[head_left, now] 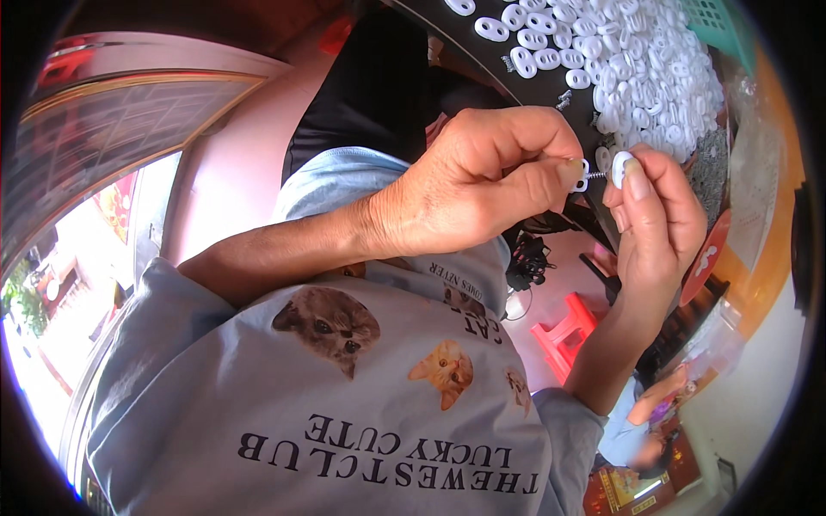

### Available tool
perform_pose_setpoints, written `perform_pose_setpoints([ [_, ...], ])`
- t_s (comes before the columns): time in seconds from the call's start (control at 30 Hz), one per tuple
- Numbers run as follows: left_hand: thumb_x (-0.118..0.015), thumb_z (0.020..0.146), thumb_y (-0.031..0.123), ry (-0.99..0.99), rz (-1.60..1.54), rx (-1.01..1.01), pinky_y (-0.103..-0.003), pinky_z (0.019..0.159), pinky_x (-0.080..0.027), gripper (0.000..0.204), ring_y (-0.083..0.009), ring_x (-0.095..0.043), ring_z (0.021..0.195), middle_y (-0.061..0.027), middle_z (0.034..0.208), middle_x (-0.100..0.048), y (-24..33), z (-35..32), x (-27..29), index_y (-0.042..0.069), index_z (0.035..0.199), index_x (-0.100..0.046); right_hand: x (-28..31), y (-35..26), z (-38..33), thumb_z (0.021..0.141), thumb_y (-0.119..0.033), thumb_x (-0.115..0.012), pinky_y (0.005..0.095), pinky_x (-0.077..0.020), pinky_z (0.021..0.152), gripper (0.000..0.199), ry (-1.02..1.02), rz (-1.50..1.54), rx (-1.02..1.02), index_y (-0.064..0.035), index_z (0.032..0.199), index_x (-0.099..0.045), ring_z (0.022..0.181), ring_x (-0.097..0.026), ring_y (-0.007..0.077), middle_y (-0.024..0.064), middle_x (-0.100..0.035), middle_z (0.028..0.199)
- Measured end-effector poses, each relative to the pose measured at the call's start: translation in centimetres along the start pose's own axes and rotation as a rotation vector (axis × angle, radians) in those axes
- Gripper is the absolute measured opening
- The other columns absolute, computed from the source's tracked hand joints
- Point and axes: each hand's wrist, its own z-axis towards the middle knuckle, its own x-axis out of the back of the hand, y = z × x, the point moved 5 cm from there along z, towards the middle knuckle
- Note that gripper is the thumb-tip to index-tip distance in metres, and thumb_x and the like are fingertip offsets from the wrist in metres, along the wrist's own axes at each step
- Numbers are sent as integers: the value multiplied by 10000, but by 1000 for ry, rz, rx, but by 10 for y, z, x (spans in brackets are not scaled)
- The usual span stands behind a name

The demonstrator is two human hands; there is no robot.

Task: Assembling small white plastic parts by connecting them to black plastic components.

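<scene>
My left hand point(490, 176) is closed, thumb and forefinger pinching a small white plastic piece with holes point(582, 175). From that piece a thin metal coil spring point(597, 175) points toward my right hand point(658, 202). Between its thumb and fingers, my right hand grips a rounded white plastic piece point(620, 170), with the spring's far end at or very near it. Whether the spring touches that piece, I cannot tell. Both hands are raised in front of the dark tabletop, beside a large heap of white two-holed oval pieces point(645, 73).
Loose springs point(564, 100) lie by the heap on the dark table point(482, 64). A green plastic basket point(721, 30) stands behind it. Beyond my right forearm are a red stool point(565, 334) and another person point(632, 430). A bright doorway point(77, 284) is at far left.
</scene>
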Motion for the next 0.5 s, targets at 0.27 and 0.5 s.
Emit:
perform_pose_setpoints([
  [0.27,-540,949,45,-6,86,-20,-217,699,-448,88,-75,-566,784,-27,856,-596,-1,-1,-3,-18,966,-598,-2,0,0,888,-73,-613,183,-296,548,115,-118,2,67,37,853,-607,604,-410,25,-31,-510,669],
  [0.5,-525,937,18,-29,118,14,-221,693,-447,75,-77,-558,771,-26,844,-587,-1,-2,-4,-21,931,-589,-3,1,-1,882,-54,-615,180,-255,530,107,-214,-23,75,25,818,-582,585,-359,6,-56,-467,658],
])
